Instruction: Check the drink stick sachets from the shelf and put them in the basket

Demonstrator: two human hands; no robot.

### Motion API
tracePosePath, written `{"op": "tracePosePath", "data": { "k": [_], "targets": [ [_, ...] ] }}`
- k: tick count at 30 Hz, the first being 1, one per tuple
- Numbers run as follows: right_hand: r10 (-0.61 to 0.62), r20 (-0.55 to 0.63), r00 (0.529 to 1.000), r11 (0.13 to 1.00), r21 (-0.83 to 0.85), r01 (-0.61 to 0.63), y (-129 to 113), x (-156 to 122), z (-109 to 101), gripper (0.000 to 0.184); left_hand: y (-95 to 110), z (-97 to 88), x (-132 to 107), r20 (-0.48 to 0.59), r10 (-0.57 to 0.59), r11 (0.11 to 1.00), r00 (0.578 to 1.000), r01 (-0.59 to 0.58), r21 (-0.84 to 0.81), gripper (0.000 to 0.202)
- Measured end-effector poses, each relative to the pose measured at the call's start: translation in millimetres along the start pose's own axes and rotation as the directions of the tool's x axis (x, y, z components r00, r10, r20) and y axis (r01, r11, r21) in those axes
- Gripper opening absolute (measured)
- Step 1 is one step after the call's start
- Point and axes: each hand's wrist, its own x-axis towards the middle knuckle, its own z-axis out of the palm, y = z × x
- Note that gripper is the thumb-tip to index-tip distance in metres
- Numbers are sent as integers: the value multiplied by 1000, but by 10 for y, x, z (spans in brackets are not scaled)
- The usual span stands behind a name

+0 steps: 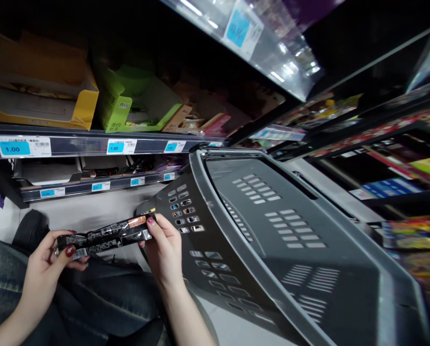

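Observation:
A long black snack packet (105,236) with small white print and a barcode is held level between both hands, low at the left. My left hand (49,262) pinches its left end by the barcode. My right hand (163,247) pinches its right end, close to the slotted wall of a grey plastic shopping basket (272,230). The basket is tilted and no goods show inside it. Below the hands are my knees in blue jeans (92,298).
Store shelves run across the top with blue price tags (15,148). On them stand a yellow display box (38,96), a green display box (128,105) and pink packets. More shelves of colourful goods stand at the right (410,182). Pale floor shows below.

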Motion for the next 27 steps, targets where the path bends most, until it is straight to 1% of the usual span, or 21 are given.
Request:
{"op": "tracePosePath", "data": {
  "k": [4, 7, 11, 16, 21, 27],
  "targets": [
    [-13, -1, 1000, 1000, 6, 13, -20, -20, 5, 20, -32, -69, 23, -19, 1, 997, 1000, -3, -81, 18],
    [-14, -3, 1000, 1000, 25, 14, -21, -34, 5, 19, -46, -95, 15, -38, 15, 995, 999, -19, -101, 14],
    [0, -1, 1000, 998, 61, 0, -9, -42, 6, 19, -40, -101, 7, -47, 14, 994, 999, -19, -110, 12],
    [44, -22, 999, 996, 82, -42, -18, -58, 30, 23, 19, -59, 16, -73, 48, 989, 996, -57, -133, 12],
    [35, -44, 998, 996, 83, -31, -36, -85, 53, 24, 59, -20, 13, -114, 64, 984, 991, -82, -159, 14],
    [38, -50, 998, 996, 77, -34, -46, -93, 64, 22, 79, -9, 19, -110, 43, 986, 993, -60, -159, 14]
  ]
}}
